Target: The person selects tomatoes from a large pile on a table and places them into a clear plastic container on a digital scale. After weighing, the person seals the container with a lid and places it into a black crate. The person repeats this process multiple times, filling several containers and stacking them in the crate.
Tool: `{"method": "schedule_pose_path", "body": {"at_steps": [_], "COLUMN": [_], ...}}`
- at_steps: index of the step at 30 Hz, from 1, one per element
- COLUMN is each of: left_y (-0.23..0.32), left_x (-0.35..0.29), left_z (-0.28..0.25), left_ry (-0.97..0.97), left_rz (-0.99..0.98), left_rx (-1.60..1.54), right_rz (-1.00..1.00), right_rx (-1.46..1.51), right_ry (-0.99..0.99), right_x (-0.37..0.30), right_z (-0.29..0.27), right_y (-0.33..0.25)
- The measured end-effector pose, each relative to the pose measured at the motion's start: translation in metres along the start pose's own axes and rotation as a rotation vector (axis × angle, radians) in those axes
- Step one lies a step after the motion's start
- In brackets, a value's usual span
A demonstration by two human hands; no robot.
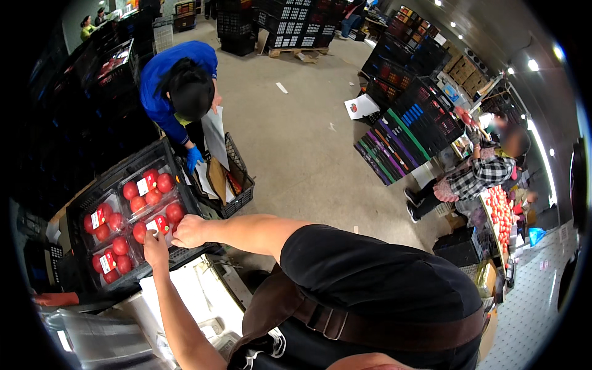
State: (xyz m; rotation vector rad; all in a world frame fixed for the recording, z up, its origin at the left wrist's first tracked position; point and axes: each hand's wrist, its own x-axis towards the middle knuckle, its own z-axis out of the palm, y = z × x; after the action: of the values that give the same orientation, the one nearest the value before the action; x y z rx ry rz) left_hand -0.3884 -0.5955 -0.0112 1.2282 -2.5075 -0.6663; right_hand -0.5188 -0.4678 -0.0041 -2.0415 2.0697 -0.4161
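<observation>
A black plastic crate (161,150) at the left holds several clear packs of red tomatoes, each with a red and white label. My left hand (156,248) is closed, fingertips at the near edge of the tomato pack (174,213) in the nearest right corner, beside its label. At the right end of that same pack my right hand (191,231) is curled, its fingertips partly hidden against it. The other packs, such as the far one (153,198) and the near left one (123,265), lie flat in the crate, apart from my hands.
Across the crate a person in blue (176,68) bends over a black basket (245,196) of cardboard sheets. Stacked black crates (419,111) stand to the right, near a person in a checked shirt (481,179). A white surface (185,293) lies below the tomato crate.
</observation>
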Motion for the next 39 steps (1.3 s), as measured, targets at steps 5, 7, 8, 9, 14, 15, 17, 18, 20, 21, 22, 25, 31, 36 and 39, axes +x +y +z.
{"method": "schedule_pose_path", "body": {"at_steps": [5,7,8,9,14,15,17,18,20,21,22,25,31,36,39], "left_y": [0.017,0.019,0.02,0.02,0.022,0.022,0.021,0.022,0.021,0.022,0.023,0.025,0.023,0.031,0.03], "left_x": [0.005,0.004,0.004,0.004,0.003,0.003,0.003,0.003,0.003,0.003,0.003,0.003,0.003,0.002,0.002], "left_z": [0.004,0.002,0.002,0.001,-0.001,-0.001,-0.002,-0.002,0.0,-0.001,-0.002,-0.003,-0.003,-0.006,-0.005], "left_ry": [-0.096,-0.103,-0.106,-0.106,-0.113,-0.114,-0.117,-0.128,-0.119,-0.113,-0.114,-0.124,-0.131,-0.128,-0.117], "left_rz": [-0.145,-0.143,-0.143,-0.146,-0.153,-0.155,-0.16,-0.169,-0.169,-0.168,-0.169,-0.175,-0.187,-0.199,-0.197], "left_rx": [0.245,0.249,0.25,0.25,0.256,0.258,0.261,0.262,0.26,0.258,0.258,0.258,0.257,0.262,0.268], "right_rz": [0.008,0.024,0.031,0.025,0.023,0.025,0.03,0.036,0.028,0.024,0.024,0.022,0.021,0.037,0.038], "right_rx": [0.002,0.008,0.01,0.014,0.01,0.008,0.004,0.002,-0.002,-0.005,-0.007,-0.001,0.016,0.014,0.014], "right_ry": [-0.007,-0.013,-0.016,-0.008,-0.011,-0.023,-0.048,-0.053,-0.052,-0.049,-0.046,-0.036,-0.018,-0.038,-0.036], "right_x": [-0.002,-0.001,-0.001,-0.001,-0.002,-0.002,-0.001,-0.001,-0.002,-0.002,-0.002,-0.002,-0.003,-0.002,-0.004], "right_z": [0.002,0.004,0.005,0.004,-0.001,-0.002,-0.005,-0.006,-0.005,-0.005,-0.005,-0.005,-0.006,-0.005,-0.009], "right_y": [0.003,0.004,0.004,0.002,0.001,0.0,-0.001,-0.001,-0.001,-0.001,-0.001,-0.001,-0.003,0.0,-0.002]}}
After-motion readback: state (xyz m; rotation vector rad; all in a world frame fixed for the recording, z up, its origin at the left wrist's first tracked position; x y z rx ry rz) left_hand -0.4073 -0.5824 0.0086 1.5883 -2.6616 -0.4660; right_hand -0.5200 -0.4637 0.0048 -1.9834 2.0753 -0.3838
